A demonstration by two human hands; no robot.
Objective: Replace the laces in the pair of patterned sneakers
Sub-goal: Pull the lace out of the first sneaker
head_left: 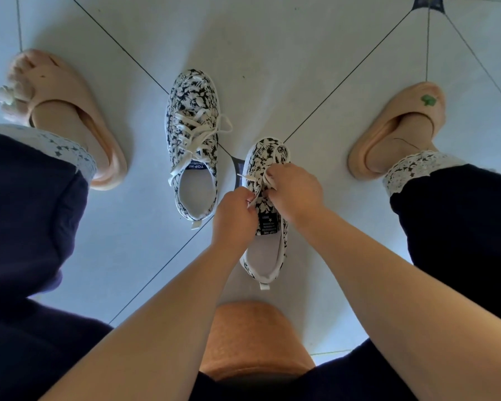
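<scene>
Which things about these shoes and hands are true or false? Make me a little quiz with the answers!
1. The left hand and right hand both pinch the loose lace of the right sneaker. True.
2. The left sneaker has no lace. False: a threaded lace crosses its front.
3. The person wears slippers. True.
4. The sneakers are plain red. False: they are black and white, flowery.
5. The floor is carpet. False: it is tiled.
</scene>
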